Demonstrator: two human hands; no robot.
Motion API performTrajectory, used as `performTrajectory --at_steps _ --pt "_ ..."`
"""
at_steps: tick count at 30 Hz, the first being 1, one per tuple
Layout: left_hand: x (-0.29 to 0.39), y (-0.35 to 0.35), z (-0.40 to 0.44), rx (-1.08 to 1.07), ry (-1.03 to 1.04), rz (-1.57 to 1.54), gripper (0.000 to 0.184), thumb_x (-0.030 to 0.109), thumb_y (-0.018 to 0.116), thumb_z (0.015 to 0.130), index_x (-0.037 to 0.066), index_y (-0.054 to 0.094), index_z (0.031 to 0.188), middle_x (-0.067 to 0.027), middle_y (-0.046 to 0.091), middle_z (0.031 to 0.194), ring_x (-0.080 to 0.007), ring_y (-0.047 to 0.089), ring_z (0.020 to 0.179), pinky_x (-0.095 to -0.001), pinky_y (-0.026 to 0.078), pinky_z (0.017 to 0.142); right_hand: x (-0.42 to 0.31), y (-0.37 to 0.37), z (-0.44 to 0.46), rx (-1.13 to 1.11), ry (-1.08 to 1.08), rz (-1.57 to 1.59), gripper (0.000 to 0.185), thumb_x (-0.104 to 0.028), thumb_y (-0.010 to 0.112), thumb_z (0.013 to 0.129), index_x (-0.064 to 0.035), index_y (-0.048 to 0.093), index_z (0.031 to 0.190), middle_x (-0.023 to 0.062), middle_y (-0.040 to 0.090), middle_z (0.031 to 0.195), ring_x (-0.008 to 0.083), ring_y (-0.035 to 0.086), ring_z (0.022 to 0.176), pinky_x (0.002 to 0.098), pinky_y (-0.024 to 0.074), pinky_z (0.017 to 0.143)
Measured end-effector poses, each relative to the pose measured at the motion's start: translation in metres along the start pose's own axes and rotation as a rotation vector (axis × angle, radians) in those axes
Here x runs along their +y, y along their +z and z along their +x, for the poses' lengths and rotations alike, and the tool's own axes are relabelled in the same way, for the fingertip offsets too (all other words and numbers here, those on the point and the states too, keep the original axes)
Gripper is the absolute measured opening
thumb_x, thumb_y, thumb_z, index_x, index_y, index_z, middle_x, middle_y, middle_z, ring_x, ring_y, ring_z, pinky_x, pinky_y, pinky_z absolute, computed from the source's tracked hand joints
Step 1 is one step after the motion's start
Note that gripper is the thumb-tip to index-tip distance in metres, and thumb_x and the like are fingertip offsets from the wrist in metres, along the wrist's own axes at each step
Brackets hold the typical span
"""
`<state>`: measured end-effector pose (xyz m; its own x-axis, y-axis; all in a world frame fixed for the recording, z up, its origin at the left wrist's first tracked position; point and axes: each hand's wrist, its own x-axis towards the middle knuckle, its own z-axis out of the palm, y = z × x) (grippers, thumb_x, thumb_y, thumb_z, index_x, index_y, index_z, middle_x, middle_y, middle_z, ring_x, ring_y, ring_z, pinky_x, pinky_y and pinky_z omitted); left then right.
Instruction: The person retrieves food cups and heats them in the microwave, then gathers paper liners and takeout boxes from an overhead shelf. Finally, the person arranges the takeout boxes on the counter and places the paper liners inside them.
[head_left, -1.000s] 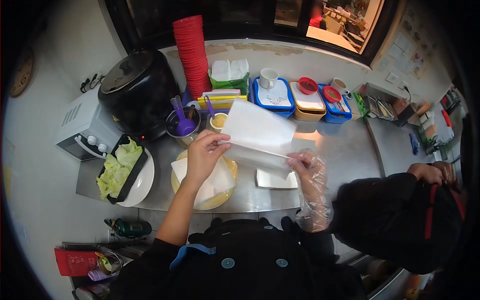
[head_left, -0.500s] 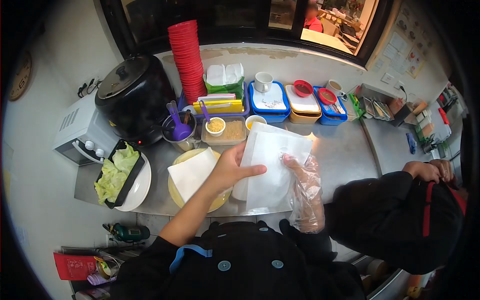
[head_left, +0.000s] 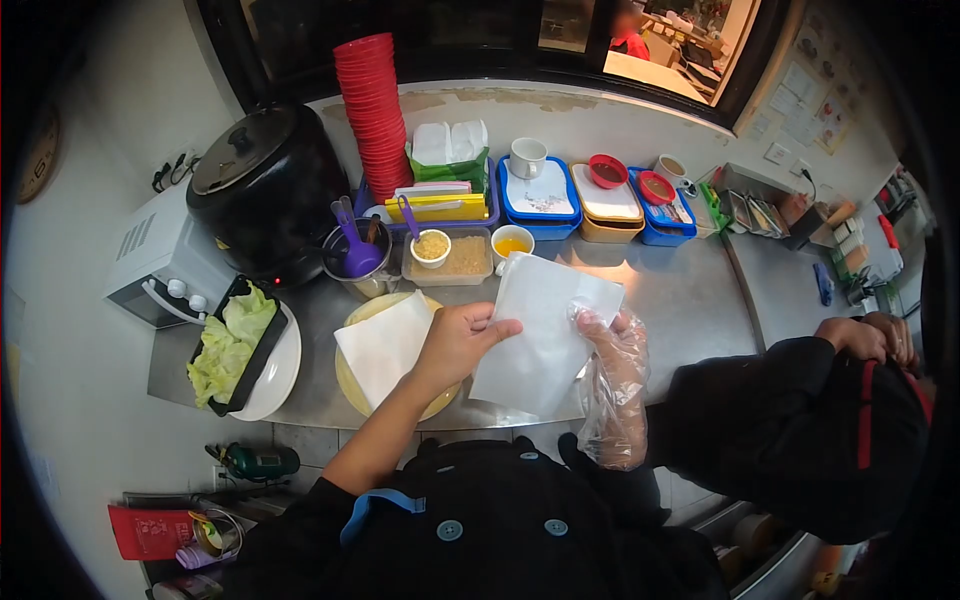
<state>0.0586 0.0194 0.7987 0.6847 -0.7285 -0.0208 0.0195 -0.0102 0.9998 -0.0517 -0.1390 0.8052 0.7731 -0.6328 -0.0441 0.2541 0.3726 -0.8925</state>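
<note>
White paper (head_left: 545, 340), looking like thin sheets or a paper bag, hangs over the counter's front part between both hands. My bare left hand (head_left: 455, 345) pinches its left edge, the thumb lying across the front. On the other side, my right hand (head_left: 618, 375), in a loose clear plastic glove, grips the right edge with its thumb in front. Fingers behind the paper are hidden. Left of it, a folded white sheet (head_left: 385, 345) rests on a yellow plate (head_left: 352, 400). A white cup of yellow liquid (head_left: 512, 242) stands just behind the paper.
Lettuce fills a black tray (head_left: 238, 345) on a white plate (head_left: 285, 375) at left. A black cooker (head_left: 265, 195), stacked red bowls (head_left: 370, 110) and lidded tubs (head_left: 540, 205) line the back. A co-worker's dark sleeve (head_left: 730, 400) is close on the right.
The paper has dropped slightly and its lower part has swung, so the cup of yellow liquid shows more. Both hands still hold it; my right fingers have shifted on its edge.
</note>
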Motion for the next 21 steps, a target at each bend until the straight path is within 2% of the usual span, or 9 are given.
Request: performTrajectory --at_steps 2,5,7,10,14,16,18,20,21 --pt "-0.002 -0.005 0.001 0.01 0.007 0.01 0.023 0.018 0.064 0.085 -0.003 0.064 0.094 -0.0035 0.066 0.078 -0.0061 0.059 0.069 -0.0212 0.047 0.061 0.003 -0.007 0.002 0.01 -0.04 0.009 0.027 -0.005 0.072 0.074 0.0044 0.062 0.098 0.0091 0.064 0.094 0.0151 0.061 0.08 0.0268 0.0489 0.073" --pt "-0.003 -0.014 0.001 0.024 0.053 0.092 0.024 0.022 0.062 0.086 -0.001 0.065 0.091 -0.0012 0.065 0.075 -0.0048 0.056 0.066 -0.0211 0.045 0.06 0.001 -0.018 0.004 -0.025 -0.118 -0.1 0.039 -0.002 0.071 0.073 0.006 0.057 0.108 0.0098 0.062 0.098 0.0149 0.061 0.082 0.0255 0.0495 0.074" --pt "0.002 -0.016 -0.001 0.007 0.087 0.106 0.026 0.024 0.061 0.087 -0.001 0.066 0.09 -0.0003 0.063 0.071 -0.0037 0.053 0.064 -0.0213 0.044 0.058 -0.025 0.0 -0.006 -0.114 -0.272 -0.063 0.055 0.0 0.07 0.071 0.0046 0.048 0.121 0.0093 0.06 0.105 0.0146 0.06 0.085 0.0241 0.0497 0.076" --pt "0.004 -0.019 -0.002 -0.012 0.115 0.18 0.027 0.026 0.061 0.088 -0.001 0.065 0.09 -0.0011 0.062 0.069 -0.0034 0.052 0.063 -0.0218 0.043 0.057 -0.038 -0.014 -0.003 -0.205 -0.156 -0.265 0.068 -0.001 0.072 0.069 0.0012 0.04 0.129 0.0076 0.057 0.109 0.0147 0.059 0.089 0.0238 0.0499 0.078" --pt "-0.001 -0.017 0.001 -0.008 0.144 0.184 0.027 0.026 0.061 0.087 -0.001 0.065 0.089 -0.0012 0.061 0.066 -0.0033 0.05 0.06 -0.0218 0.042 0.056 -0.027 -0.02 0.002 -0.258 -0.048 -0.138 0.067 -0.005 0.074 0.068 0.0005 0.043 0.127 0.0061 0.057 0.108 0.0129 0.057 0.091 0.0237 0.0493 0.077" --pt "-0.003 -0.013 0.0 0.004 0.171 0.206 0.027 0.025 0.061 0.087 -0.002 0.064 0.085 -0.0006 0.059 0.064 -0.0039 0.048 0.058 -0.0222 0.04 0.054 0.0 -0.022 0.001 -0.306 -0.054 0.071 0.066 -0.008 0.076 0.067 0.0013 0.045 0.124 0.0072 0.059 0.105 0.0116 0.058 0.088 0.0235 0.0487 0.076" --pt "0.0 -0.011 -0.002 0.002 0.168 0.279 0.026 0.024 0.062 0.087 -0.001 0.064 0.083 -0.0005 0.057 0.061 -0.004 0.046 0.056 -0.0225 0.039 0.052 0.022 -0.03 0.003 -0.3 -0.043 0.014 0.056 -0.007 0.073 0.071 0.0017 0.049 0.121 0.0091 0.06 0.103 0.0125 0.059 0.088 0.0254 0.0483 0.077" --pt "-0.002 -0.014 -0.004 0.003 0.166 0.357 0.026 0.024 0.062 0.086 -0.001 0.063 0.081 -0.0004 0.055 0.058 -0.0041 0.043 0.054 -0.0228 0.037 0.05 0.027 -0.028 0.006 -0.018 -0.025 0.094 0.039 -0.005 0.069 0.076 0.0011 0.055 0.112 0.0099 0.062 0.098 0.0145 0.06 0.086 0.0269 0.0489 0.077" --pt "-0.005 -0.017 -0.004 0.038 0.196 0.35 0.024 0.022 0.063 0.086 -0.001 0.063 0.08 -0.001 0.052 0.056 -0.0043 0.041 0.053 -0.0232 0.036 0.048 0.022 -0.027 0.015 0.028 -0.134 0.243 0.021 -0.006 0.064 0.081 -0.0004 0.06 0.101 0.0084 0.063 0.091 0.013 0.06 0.08 0.0247 0.0489 0.072"
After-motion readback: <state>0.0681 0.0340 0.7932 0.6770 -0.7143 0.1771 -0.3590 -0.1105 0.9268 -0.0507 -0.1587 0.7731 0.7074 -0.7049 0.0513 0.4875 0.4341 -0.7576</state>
